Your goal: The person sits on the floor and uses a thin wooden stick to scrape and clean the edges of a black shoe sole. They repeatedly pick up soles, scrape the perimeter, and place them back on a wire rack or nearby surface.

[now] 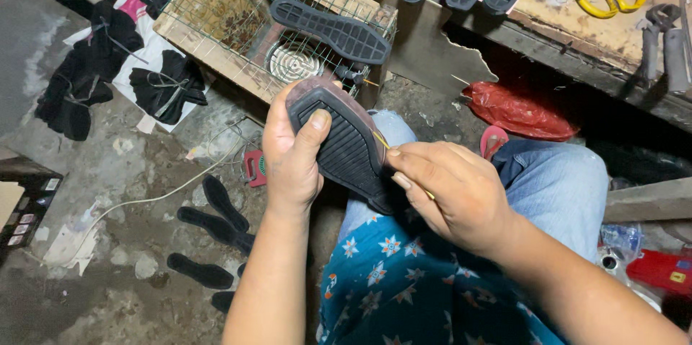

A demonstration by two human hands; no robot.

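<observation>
A black ridged shoe sole (346, 147) is gripped above the lap by the left hand (292, 157), thumb across the tread. A thin yellowish stick (382, 144) is pinched by the right hand (450, 193) against the sole's edge.

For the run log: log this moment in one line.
left hand: holds black shoe sole | right hand: thin stick at sole's edge | above lap

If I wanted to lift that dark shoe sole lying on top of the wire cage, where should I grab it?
Probably at the narrow waist of the shoe sole, pinching its two long edges from above. It lies flat, tread up, across the wire cage, so nothing blocks a downward reach, and the middle is slimmer than the toe or heel ends.
</observation>
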